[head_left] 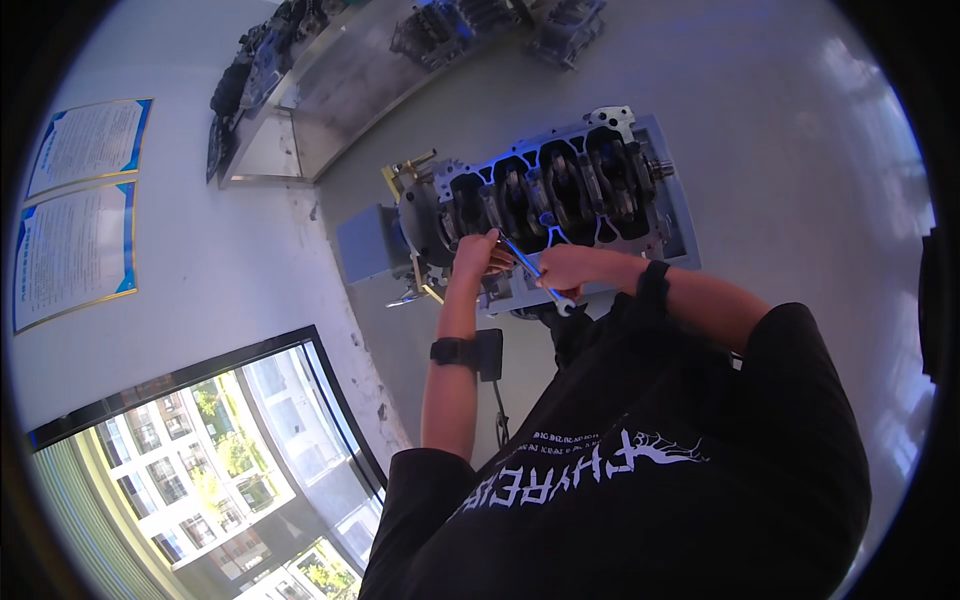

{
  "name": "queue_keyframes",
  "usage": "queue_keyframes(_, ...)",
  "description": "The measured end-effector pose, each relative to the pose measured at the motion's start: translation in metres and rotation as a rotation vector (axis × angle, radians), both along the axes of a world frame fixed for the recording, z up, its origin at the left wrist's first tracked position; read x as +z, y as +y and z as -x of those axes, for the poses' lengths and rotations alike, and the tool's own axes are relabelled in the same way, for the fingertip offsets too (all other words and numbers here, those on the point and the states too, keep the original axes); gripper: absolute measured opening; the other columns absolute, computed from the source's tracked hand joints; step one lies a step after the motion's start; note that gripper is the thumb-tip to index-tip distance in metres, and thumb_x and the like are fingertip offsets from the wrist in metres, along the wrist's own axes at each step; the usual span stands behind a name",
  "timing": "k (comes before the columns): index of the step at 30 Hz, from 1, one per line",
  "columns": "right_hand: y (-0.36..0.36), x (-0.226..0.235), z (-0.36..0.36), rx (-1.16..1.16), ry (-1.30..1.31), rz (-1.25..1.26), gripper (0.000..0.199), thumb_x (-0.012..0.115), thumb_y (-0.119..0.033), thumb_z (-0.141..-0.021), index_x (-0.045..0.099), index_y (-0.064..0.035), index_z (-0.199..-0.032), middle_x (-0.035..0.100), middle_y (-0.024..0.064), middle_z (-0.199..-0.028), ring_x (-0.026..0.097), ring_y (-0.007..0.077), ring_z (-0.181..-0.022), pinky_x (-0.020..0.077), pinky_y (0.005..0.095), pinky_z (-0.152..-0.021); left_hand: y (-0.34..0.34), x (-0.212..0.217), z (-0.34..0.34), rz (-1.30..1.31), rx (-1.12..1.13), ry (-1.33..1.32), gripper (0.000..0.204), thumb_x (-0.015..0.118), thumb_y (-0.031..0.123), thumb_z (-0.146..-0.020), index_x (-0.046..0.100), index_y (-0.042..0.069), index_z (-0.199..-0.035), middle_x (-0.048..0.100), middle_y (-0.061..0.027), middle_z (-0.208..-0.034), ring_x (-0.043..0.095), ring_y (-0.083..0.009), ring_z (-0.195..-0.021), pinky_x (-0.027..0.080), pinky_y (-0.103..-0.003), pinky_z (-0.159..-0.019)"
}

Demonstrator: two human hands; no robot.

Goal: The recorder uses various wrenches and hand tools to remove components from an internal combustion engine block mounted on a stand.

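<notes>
A combination wrench slants across the near edge of an engine block, catching blue light along its shank. My right hand is closed around the shank, and the wrench's open jaw sticks out below it. At the upper end of the wrench, my left hand has its thumb and fingers closed about the tool. What that end sits on is hidden. The block shows its crankshaft in dark bays, with a round flywheel-end plate on the left.
The block rests on a grey stand with a grey box at its left. Beyond is a metal bench carrying engine parts. A white wall with framed notices and a window lie left.
</notes>
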State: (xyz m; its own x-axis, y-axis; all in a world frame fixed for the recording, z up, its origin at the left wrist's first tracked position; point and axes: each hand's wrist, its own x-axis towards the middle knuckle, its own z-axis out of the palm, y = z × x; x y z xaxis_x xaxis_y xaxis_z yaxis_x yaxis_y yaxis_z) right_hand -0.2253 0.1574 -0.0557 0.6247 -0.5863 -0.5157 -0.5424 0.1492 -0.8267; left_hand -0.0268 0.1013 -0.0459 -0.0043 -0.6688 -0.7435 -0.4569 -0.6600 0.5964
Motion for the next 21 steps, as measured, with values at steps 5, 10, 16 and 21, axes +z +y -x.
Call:
queue_keyframes(5, 0.005, 0.006, -0.049, 0.23, 0.034, 0.054, 0.036, 0.053, -0.026, -0.085, 0.063, 0.0032, -0.067, 0.065, 0.0107, -0.062, 0.064, 0.0206, -0.052, 0.0528, 0.0333, -0.051, 0.011, -0.016, -0.005, 0.065, 0.054, -0.052, 0.04, 0.049, 0.035, -0.094, 0.065, 0.001, -0.08, 0.061, -0.0058, -0.063, 0.066, -0.0199, -0.059, 0.049, -0.032, -0.052)
queue_keyframes(10, 0.003, 0.002, -0.056, 0.227, 0.034, 0.044, 0.032, 0.052, -0.024, -0.083, 0.064, 0.0029, -0.069, 0.066, 0.0098, -0.062, 0.064, 0.0197, -0.052, 0.0524, 0.033, -0.053, 0.025, -0.011, 0.015, 0.294, 0.058, -0.206, 0.044, 0.051, 0.039, -0.093, 0.064, -0.001, -0.08, 0.063, -0.0093, -0.07, 0.061, -0.0201, -0.055, 0.05, -0.032, -0.051)
queue_keyframes(16, 0.003, -0.009, -0.041, 0.23, 0.035, 0.003, 0.027, 0.051, -0.02, -0.081, 0.064, 0.0029, -0.073, 0.067, 0.0088, -0.064, 0.065, 0.018, -0.053, 0.0521, 0.0321, -0.055, 0.017, 0.004, 0.0, 0.033, 0.09, 0.017, 0.042, 0.058, 0.041, -0.089, 0.068, 0.001, -0.082, 0.06, -0.0047, -0.065, 0.05, -0.0119, -0.046, 0.038, -0.027, -0.041)
queue_keyframes(21, 0.004, -0.014, -0.032, 0.236, 0.032, 0.067, 0.024, 0.051, -0.017, -0.08, 0.065, 0.002, -0.075, 0.067, 0.009, -0.064, 0.065, 0.0172, -0.053, 0.0515, 0.0327, -0.054, 0.003, 0.012, -0.008, 0.102, -0.119, -0.17, 0.042, 0.061, 0.043, -0.086, 0.071, 0.003, -0.08, 0.06, -0.0035, -0.06, 0.047, -0.01, -0.045, 0.036, -0.025, -0.042)
